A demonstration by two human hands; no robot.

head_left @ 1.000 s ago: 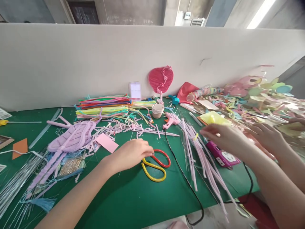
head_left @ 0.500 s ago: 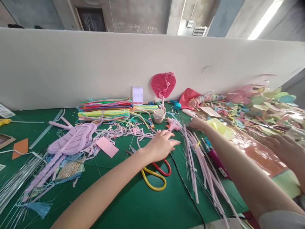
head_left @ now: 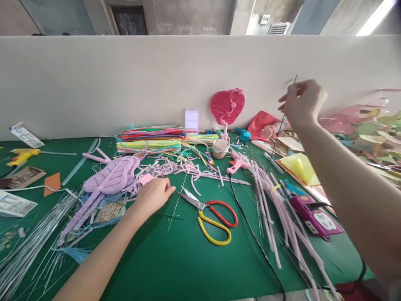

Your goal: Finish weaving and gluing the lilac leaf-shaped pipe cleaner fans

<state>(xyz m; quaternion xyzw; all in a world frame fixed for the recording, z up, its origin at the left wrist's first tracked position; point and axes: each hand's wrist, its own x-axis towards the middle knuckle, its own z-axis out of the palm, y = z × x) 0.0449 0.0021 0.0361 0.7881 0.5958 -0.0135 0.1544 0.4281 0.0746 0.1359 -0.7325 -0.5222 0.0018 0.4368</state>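
Observation:
My right hand (head_left: pixel 302 101) is raised in front of the white partition, its fingers pinched on a thin dark wire (head_left: pixel 280 125) that slants down toward the pile of pale pink sticks (head_left: pixel 275 200). My left hand (head_left: pixel 153 194) rests palm down on the green table (head_left: pixel 175 267), over a small pink paper next to the lilac leaf shape (head_left: pixel 111 177). Scissors with red and yellow handles (head_left: pixel 213 215) lie just right of that hand, untouched. A pink glue gun (head_left: pixel 237 164) lies behind them, its black cord running to the front edge.
Bundled coloured straws (head_left: pixel 150 140) lie at the back, beside a pink heart fan (head_left: pixel 227 106) standing in a small cup. A purple power strip (head_left: pixel 315 217) sits right. Pastel paper cutouts (head_left: pixel 366 133) pile far right. Silver wires (head_left: pixel 28 246) and a yellow glue gun (head_left: pixel 21 155) lie left.
My right hand rose from the stick pile to partition height with a thin wire. My left hand drew back left, off the scissors area, onto the pink paper. The other person's hand is gone.

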